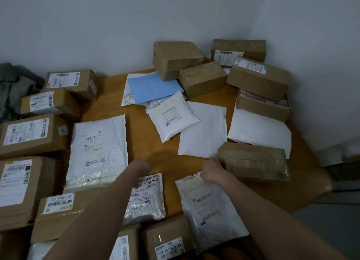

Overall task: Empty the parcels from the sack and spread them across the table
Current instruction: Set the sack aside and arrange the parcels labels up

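Box label (169, 249): "159-159-A03 280"

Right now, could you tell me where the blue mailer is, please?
The blue mailer lies toward the table's far side, centre of the head view, tucked under a brown box and overlapping white bags.

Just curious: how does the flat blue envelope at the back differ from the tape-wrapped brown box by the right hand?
The flat blue envelope is thin, soft and partly buried under other parcels; the tape-wrapped brown box is thick, rigid and on top. The envelope lies untouched, while the right hand is at the box. Neither shows a label.
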